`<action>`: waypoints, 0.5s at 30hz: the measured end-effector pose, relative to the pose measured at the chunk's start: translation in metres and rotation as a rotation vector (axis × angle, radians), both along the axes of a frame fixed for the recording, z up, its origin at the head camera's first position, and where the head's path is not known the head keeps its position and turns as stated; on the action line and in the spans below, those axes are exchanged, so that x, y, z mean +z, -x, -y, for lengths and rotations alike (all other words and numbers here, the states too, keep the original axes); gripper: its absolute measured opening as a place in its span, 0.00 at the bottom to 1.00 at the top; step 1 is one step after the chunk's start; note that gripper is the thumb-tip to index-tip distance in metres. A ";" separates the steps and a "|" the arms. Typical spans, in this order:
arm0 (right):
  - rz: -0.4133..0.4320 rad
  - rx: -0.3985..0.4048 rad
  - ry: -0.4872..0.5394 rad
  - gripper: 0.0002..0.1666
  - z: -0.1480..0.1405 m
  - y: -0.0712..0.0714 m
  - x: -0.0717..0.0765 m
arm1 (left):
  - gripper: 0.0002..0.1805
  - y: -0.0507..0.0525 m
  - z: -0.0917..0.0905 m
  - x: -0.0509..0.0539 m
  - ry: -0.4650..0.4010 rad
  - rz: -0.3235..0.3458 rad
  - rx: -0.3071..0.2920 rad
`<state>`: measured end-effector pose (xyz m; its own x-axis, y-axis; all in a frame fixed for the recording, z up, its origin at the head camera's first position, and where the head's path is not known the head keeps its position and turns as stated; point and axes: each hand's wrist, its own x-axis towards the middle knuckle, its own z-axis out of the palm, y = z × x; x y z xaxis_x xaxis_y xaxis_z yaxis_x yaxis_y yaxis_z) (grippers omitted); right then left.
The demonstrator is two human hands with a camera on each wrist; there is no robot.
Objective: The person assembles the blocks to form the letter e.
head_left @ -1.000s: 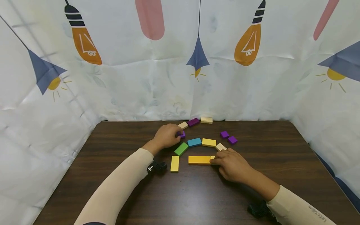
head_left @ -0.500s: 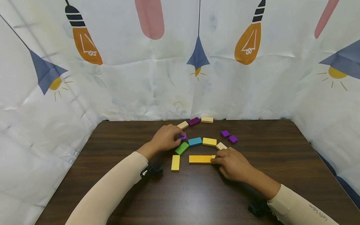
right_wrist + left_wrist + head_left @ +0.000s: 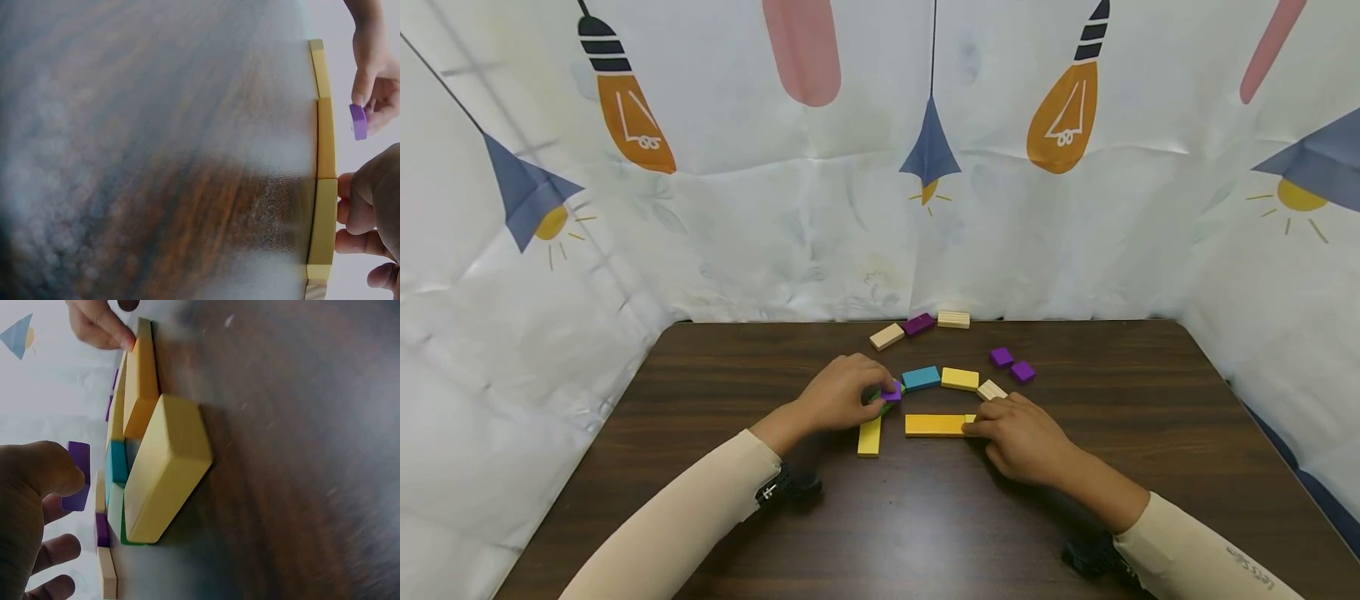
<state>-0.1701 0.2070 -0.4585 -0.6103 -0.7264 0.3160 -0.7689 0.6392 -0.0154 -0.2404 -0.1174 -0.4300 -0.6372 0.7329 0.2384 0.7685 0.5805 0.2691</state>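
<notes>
Left hand (image 3: 841, 393): thumb and fingers pinch a purple block (image 3: 892, 392). Its long axis runs roughly level with the worktop (image 3: 887, 529), one end pointing toward the right hand (image 3: 1026, 437); both ends project past the thumb. Green block (image 3: 888, 408) lies below these fingers, slanting, apart from the purple.

Right fingertips touch a yellow block (image 3: 322, 219); just left of them, an orange block (image 3: 934, 426) adjoins, long axis left-to-right.

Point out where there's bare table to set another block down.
Bare table lies between the forearms, in front of the orange block; left of the left hand, out to the edge; and right of the two small purple blocks. Crowded: between that hand and the right hand, around the blue block.
</notes>
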 end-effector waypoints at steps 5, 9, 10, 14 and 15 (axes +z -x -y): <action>0.003 0.003 0.003 0.24 0.000 0.000 0.000 | 0.09 -0.009 0.001 -0.004 -0.009 0.019 -0.027; 0.010 -0.003 -0.001 0.24 0.001 -0.001 0.001 | 0.09 -0.015 0.002 -0.008 -0.018 0.040 -0.035; 0.011 -0.004 -0.001 0.24 0.001 -0.001 0.001 | 0.09 -0.016 0.002 -0.009 -0.020 0.040 -0.038; 0.010 -0.002 0.003 0.24 0.001 -0.001 0.000 | 0.09 -0.019 0.003 -0.013 -0.028 0.040 -0.041; 0.008 -0.001 0.004 0.24 0.001 -0.001 0.000 | 0.09 -0.020 0.003 -0.014 -0.031 0.040 -0.042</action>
<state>-0.1693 0.2061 -0.4589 -0.6135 -0.7246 0.3140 -0.7682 0.6398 -0.0244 -0.2205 -0.1204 -0.4438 -0.6155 0.7518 0.2365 0.7803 0.5391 0.3171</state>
